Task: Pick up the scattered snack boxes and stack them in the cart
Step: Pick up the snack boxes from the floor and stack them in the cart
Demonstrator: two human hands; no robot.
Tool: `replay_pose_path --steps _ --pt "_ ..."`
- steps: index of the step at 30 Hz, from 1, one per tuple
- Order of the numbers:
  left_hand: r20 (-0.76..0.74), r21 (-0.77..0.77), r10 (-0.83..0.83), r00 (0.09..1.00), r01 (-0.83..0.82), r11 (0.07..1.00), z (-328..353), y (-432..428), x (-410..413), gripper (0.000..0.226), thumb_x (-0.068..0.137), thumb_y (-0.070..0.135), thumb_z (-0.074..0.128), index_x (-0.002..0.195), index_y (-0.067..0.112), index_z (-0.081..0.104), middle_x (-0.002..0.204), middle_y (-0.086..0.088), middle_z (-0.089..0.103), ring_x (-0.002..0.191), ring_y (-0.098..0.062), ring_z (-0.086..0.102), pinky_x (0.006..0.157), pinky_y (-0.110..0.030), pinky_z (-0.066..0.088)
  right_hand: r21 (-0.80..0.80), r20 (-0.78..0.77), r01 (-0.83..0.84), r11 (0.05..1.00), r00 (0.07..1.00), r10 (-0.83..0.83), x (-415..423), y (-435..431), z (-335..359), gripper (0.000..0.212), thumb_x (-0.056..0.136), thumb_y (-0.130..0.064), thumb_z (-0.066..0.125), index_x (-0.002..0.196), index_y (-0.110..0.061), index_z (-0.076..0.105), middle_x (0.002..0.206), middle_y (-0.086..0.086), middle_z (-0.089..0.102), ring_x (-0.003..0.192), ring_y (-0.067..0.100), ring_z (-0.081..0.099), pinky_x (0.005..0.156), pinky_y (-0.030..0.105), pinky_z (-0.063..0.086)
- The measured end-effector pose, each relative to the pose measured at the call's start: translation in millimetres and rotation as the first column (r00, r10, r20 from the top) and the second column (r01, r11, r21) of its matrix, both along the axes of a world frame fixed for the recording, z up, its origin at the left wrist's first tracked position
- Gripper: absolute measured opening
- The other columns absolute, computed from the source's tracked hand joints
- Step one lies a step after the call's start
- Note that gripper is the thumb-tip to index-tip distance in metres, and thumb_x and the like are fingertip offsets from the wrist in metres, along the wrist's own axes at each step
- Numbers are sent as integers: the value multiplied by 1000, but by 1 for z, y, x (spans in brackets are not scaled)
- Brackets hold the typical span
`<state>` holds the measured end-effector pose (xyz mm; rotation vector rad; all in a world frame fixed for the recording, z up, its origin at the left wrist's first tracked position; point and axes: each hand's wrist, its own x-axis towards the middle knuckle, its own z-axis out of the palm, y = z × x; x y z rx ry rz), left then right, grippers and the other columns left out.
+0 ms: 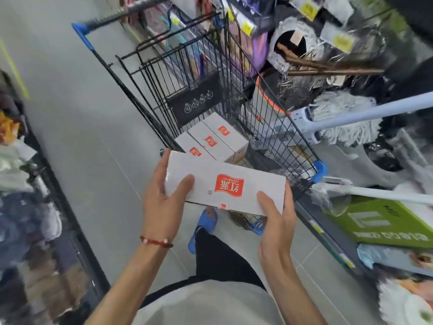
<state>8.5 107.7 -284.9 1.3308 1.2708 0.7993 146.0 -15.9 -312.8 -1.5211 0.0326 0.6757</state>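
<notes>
I hold a long white snack box (236,174) with a red logo flat in front of me, over the near end of the cart. My left hand (164,202) grips its left end, thumb on top. My right hand (277,221) grips its right end the same way. The black wire cart (276,127) with blue corners stands just beyond the box. Inside it lie three matching white boxes (210,139) side by side, logos up.
Store shelves run along the right with mops (346,118), a green carton (386,221) and packaged goods. A dark shelf with blurred goods (35,207) lines the left. Grey floor (77,113) lies between. My foot in a blue sandal (206,221) is below the box.
</notes>
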Motion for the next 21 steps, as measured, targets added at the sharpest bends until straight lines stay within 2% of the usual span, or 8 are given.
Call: replay_pose_path --steps 3,5,10,13,15,17,19,21 --pt "-26 -5 -72 997 72 997 3 47 25 54 94 11 66 142 29 50 117 35 58 98 21 59 77 -4 50 -13 -11 44 999 999 -44 16 37 -3 61 86 -18 75 142 -36 56 125 -3 74 119 19 69 98 40 57" --pt "-53 2 -126 991 127 992 5 77 40 55 94 13 66 144 28 51 111 40 60 99 18 61 82 -10 54 -14 -17 68 998 998 -68 26 59 -5 58 94 -11 71 146 -30 55 126 -3 73 118 17 69 91 30 59" --pt "-118 9 -255 960 258 966 0 140 77 57 93 21 69 145 35 50 129 17 65 109 5 64 98 -34 54 -36 -11 149 988 989 -150 48 101 -4 49 94 -9 71 138 -27 59 117 -9 76 109 7 71 81 19 56" --pt "-147 16 -345 927 351 936 -6 173 105 58 92 28 68 146 36 48 135 15 61 110 11 59 93 -20 53 -71 -1 176 982 984 -177 62 121 -5 54 92 -9 73 140 -26 55 120 -11 75 110 4 70 86 20 55" --pt "-151 -5 -420 895 424 906 -12 194 125 57 95 21 66 147 33 46 134 14 59 102 22 56 78 -2 47 -105 1 193 976 981 -194 72 134 -8 59 91 -9 75 143 -24 51 122 -9 73 107 -2 69 81 13 55" --pt "-141 -58 -494 858 491 869 -22 219 143 59 96 19 65 149 34 43 132 20 58 98 29 53 74 4 42 -131 -6 187 974 982 -189 82 149 -11 61 90 -9 77 140 -25 46 121 -11 70 98 -10 67 75 7 53" --pt "-142 -118 -592 793 580 806 -37 248 163 65 94 21 68 150 39 39 132 27 53 101 32 49 80 5 40 -164 -17 174 971 984 -179 92 168 -18 65 89 -10 78 138 -28 41 119 -15 65 95 -14 65 75 8 53" --pt "-125 -181 -665 737 642 745 -53 276 185 73 89 26 74 150 41 38 138 23 54 118 16 53 103 -14 44 -199 -39 183 963 980 -195 103 187 -27 69 88 -9 79 140 -28 38 121 -14 62 97 -14 64 79 12 54"
